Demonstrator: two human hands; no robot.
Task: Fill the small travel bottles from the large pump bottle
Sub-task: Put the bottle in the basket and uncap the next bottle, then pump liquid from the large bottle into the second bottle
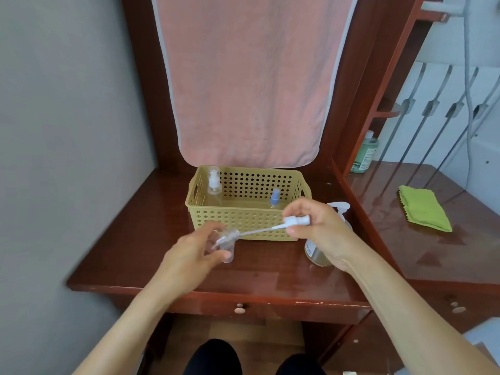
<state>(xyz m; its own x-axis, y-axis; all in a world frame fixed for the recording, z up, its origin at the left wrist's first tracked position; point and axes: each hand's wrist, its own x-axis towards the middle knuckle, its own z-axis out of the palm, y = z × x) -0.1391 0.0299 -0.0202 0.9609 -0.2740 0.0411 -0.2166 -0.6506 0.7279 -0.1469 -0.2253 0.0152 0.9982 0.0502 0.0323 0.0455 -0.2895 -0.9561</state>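
The small clear travel bottle [226, 251] is gripped, tilted, in the curled fingers of the left hand [194, 253], in front of the perforated basket [243, 220]; the white spray cap [296, 220] is pinched by the right hand [319, 226], its dip tube [259, 230] reaching the bottle neck. The large pump bottle [318, 254], just behind the right wrist, may be toppled by a backward pull. The tube is thin and flexible; the bottles appear to be smooth, rounded plastic

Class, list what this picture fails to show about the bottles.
Head view:
Large brownish pump bottle: label and level mostly hidden by the right hand.
Small clear travel bottle: contents blurred, partly covered by the left hand.
Blue-capped small bottle in the yellow perforated basket: base behind the basket wall.
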